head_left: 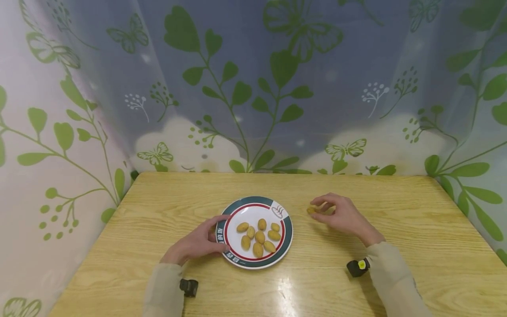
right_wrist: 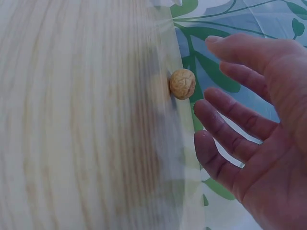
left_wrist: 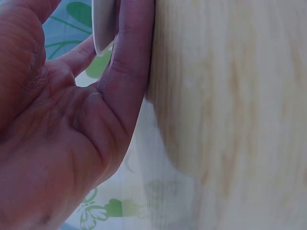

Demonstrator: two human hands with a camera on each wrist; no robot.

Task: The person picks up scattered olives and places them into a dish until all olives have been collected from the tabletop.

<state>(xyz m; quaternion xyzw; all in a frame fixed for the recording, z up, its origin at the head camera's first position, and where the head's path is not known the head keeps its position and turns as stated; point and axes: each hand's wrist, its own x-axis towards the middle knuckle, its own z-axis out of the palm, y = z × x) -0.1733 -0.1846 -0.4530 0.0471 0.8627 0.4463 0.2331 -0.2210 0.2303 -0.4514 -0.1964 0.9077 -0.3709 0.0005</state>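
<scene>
A round plate (head_left: 254, 265) with a dark green rim and a red ring stands left of centre, bearing several walnuts (head_left: 259, 237). My left hand (head_left: 196, 240) grips its left rim, thumb and forefinger spread along the edge. In the left wrist view a finger (left_wrist: 127, 62) lies between the plate edge (left_wrist: 101, 28) and the tabletop. To the right of the plate, my right hand (head_left: 336, 215) is at a single walnut (head_left: 311, 210) on the table. Seen from the right wrist, that wrinkled tan walnut (right_wrist: 183, 84) sits apart from the loosely bent fingers (right_wrist: 235, 127).
A pale wooden table (head_left: 317, 281) carries everything. Its far edge meets a blue and white curtain (head_left: 253, 110) printed with green leaves and butterflies, which also hangs along both sides. Small black cameras (head_left: 358, 267) are strapped at the wrists over beige sleeves (head_left: 396, 273).
</scene>
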